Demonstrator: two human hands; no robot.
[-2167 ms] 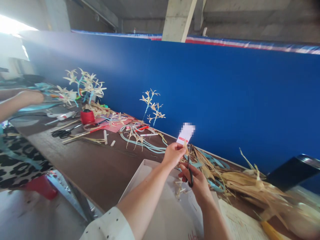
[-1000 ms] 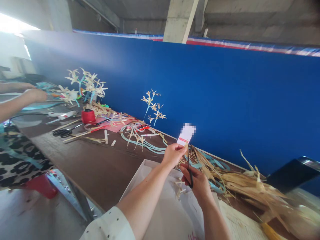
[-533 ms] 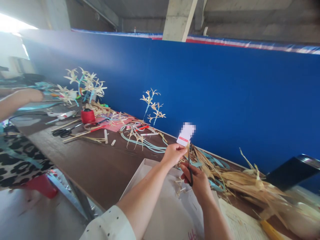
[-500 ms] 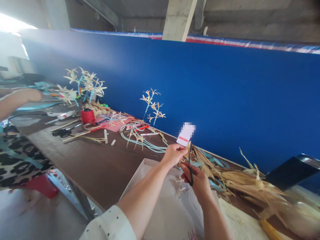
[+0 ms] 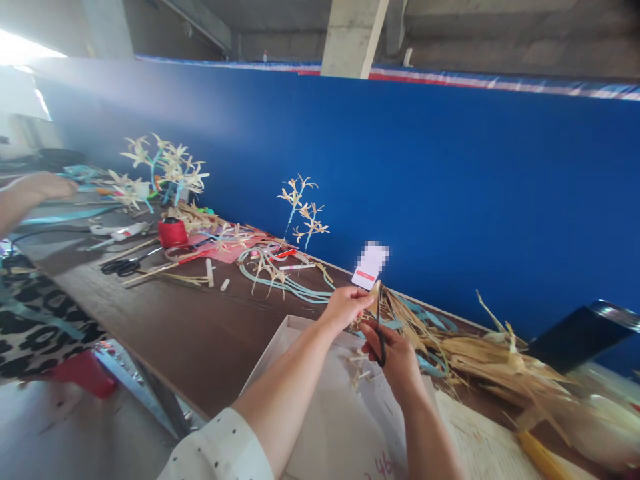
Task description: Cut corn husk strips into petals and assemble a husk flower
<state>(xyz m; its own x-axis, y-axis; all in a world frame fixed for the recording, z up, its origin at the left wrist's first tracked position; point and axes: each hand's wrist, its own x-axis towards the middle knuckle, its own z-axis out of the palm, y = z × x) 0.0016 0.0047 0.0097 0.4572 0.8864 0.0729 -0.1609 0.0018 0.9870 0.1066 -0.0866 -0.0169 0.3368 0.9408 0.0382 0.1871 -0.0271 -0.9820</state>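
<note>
My left hand [image 5: 344,307] is closed in a pinch on a small piece of dried straw leaf [image 5: 374,291], held up over a white box lid [image 5: 295,353]. My right hand [image 5: 397,360] grips black-handled scissors [image 5: 380,331], their blades pointing up at the straw piece between my hands. Small straw offcuts [image 5: 360,373] lie in the white lid under my hands. A white card with a red stripe [image 5: 369,270] stands just behind my left hand.
A heap of dried straw leaves [image 5: 495,367] and blue strips lies to the right on the brown table [image 5: 165,313]. Finished straw flowers [image 5: 303,210], a red spool [image 5: 173,233], black scissors [image 5: 123,267] and blue cord [image 5: 280,283] lie farther left. Another person's hand [image 5: 35,190] works at far left. A blue wall [image 5: 450,193] backs the table.
My hands have stayed nearly in place, with the scissors still at the straw piece. The other person's hand at far left has shifted slightly.
</note>
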